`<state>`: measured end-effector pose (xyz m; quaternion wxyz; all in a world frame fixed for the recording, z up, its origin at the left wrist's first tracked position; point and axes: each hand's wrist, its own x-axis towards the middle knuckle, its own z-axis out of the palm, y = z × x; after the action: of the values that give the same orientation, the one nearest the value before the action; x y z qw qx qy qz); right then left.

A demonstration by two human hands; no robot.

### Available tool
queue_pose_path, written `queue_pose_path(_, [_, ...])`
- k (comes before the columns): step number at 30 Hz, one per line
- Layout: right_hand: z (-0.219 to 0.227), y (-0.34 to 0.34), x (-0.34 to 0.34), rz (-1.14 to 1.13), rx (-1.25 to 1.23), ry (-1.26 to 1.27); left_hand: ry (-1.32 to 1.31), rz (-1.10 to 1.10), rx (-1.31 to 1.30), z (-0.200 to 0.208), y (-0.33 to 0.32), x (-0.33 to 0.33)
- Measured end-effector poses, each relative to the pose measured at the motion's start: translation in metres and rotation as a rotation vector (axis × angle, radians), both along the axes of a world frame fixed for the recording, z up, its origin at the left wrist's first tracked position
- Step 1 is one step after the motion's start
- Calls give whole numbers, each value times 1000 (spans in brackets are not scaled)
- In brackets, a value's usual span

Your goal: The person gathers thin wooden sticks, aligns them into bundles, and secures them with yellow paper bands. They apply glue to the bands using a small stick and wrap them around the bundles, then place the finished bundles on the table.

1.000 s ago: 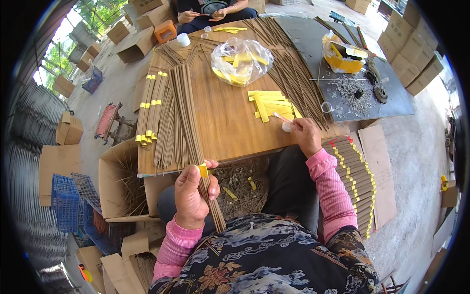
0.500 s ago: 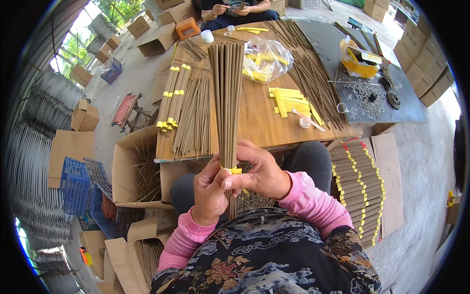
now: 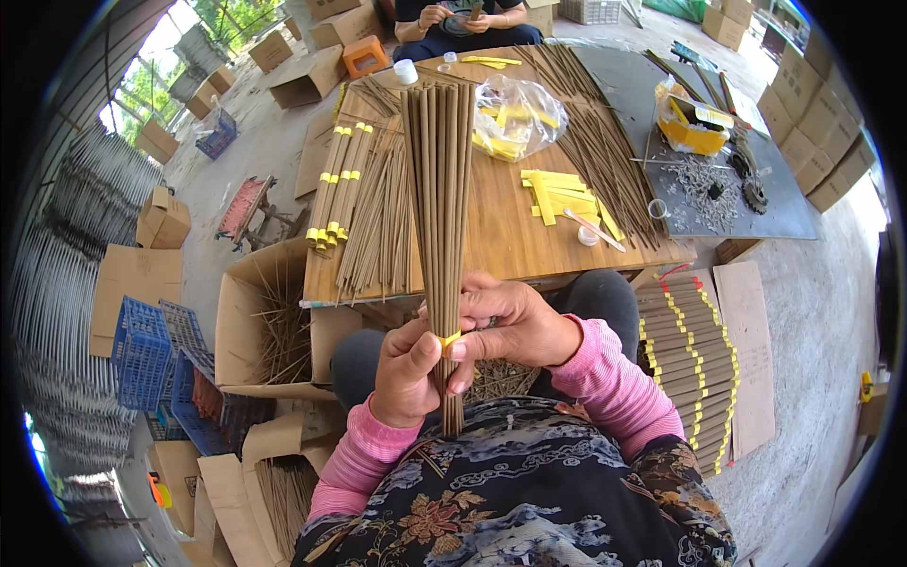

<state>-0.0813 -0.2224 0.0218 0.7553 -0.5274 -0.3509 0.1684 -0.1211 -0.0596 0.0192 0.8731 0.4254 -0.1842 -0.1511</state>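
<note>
A bundle of thin brown incense sticks (image 3: 437, 198) stands upright before my chest, its upper ends fanned slightly apart. A yellow paper strip (image 3: 448, 341) crosses it near the lower part. My left hand (image 3: 404, 373) is closed around the bundle at the strip, thumb on the front. From the other side my right hand (image 3: 520, 326) pinches the strip against the sticks with thumb and fingers. Behind the bundle, on the wooden table (image 3: 501, 255), lie loose incense sticks (image 3: 375, 227) and finished bundles with yellow bands (image 3: 337, 184).
More yellow strips (image 3: 564, 197) lie right of the bundle, near a small white pot (image 3: 587, 236) with a stick across it. A plastic bag (image 3: 518, 118) sits behind. Banded bundles (image 3: 694, 369) are stacked at lower right. A cardboard box (image 3: 248, 326) stands left. Another person (image 3: 468, 21) sits opposite.
The yellow strip now lies closer round the sticks, and the bundle's top has spread a little. My left thumb has lifted from lying across the strip; my right hand has shifted slightly right.
</note>
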Motion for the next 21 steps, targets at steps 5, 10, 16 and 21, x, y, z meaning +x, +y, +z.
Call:
queue_pose_path(5, [-2, -2, 8, -14, -40, -130, 56, -62, -65, -4, 1, 2])
queue_pose_path(10, [-3, -1, 12, 26, -24, -87, 106, -233, -205, -4, 4, 8])
queue_pose_path(16, [-3, 0, 17, 65, -35, -88, 161, -139, -244, -5, 0, 6])
queue_pose_path(21, [9, 6, 12, 79, -27, 39, 183, -99, -155, -2, 2, 5])
